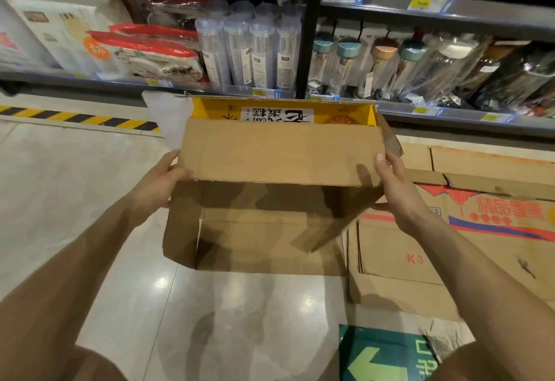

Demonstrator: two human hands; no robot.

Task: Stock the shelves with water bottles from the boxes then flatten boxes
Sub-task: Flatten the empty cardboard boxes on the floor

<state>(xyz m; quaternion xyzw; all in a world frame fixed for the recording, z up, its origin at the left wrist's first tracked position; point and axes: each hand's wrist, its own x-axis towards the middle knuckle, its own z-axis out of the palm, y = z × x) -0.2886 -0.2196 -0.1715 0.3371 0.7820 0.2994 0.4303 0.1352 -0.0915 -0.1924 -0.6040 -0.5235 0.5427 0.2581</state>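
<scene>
Left hand (162,184) and right hand (401,193) around one box (282,152).

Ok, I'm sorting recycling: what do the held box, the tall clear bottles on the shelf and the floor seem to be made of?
Box: cardboard, likely corrugated, matte brown inside, yellow print outside; ragged flap edge and fold creases show it. Clear bottles: probably transparent plastic, possibly glass; glossy see-through walls. Floor: polished stone or glazed tile, pale, reflecting lights.
</scene>
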